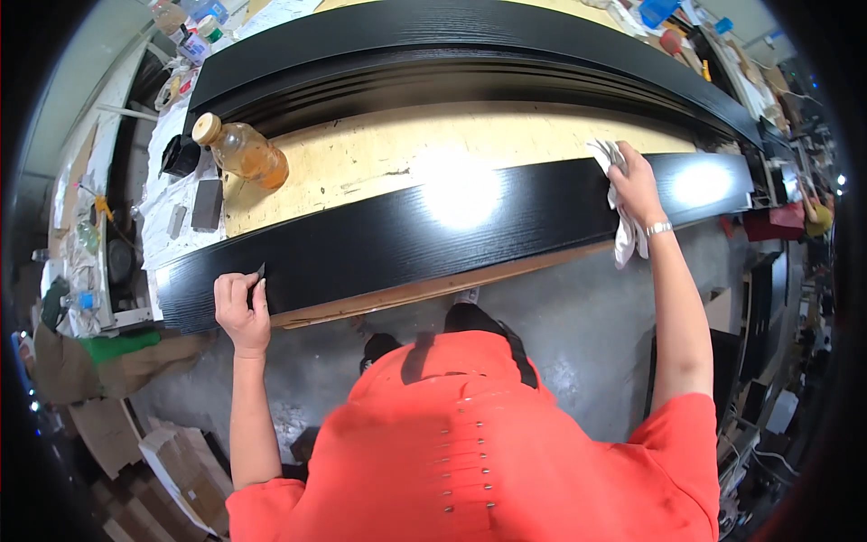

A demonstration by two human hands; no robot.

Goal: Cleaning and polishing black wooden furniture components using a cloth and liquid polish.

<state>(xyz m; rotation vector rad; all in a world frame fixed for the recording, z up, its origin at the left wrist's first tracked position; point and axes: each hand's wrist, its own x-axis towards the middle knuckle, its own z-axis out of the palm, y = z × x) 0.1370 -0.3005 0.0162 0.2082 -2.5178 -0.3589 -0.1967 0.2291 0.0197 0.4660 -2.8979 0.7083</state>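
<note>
A long black board point(370, 239) with a fine wood grain lies across the workbench in front of me, shining under the lights. Near its left end, my left hand point(240, 314) pinches a small thin grey piece point(261, 270), perhaps a blade or a scrap of sandpaper; its kind is not clear. Toward the right end, my right hand point(639, 188) grips a crumpled white cloth point(625, 242) against the board. Part of the cloth hangs over the near edge, and the rest sticks out past my fingers.
Behind the board is the pale wooden benchtop point(361, 149). Several black boards point(433, 32) lie stacked along its far side. At the left stand a bottle of orange-brown liquid point(248, 158), a dark grey block point(208, 204) and a black cup-like container point(181, 155). Cardboard pieces point(185, 474) lie lower left.
</note>
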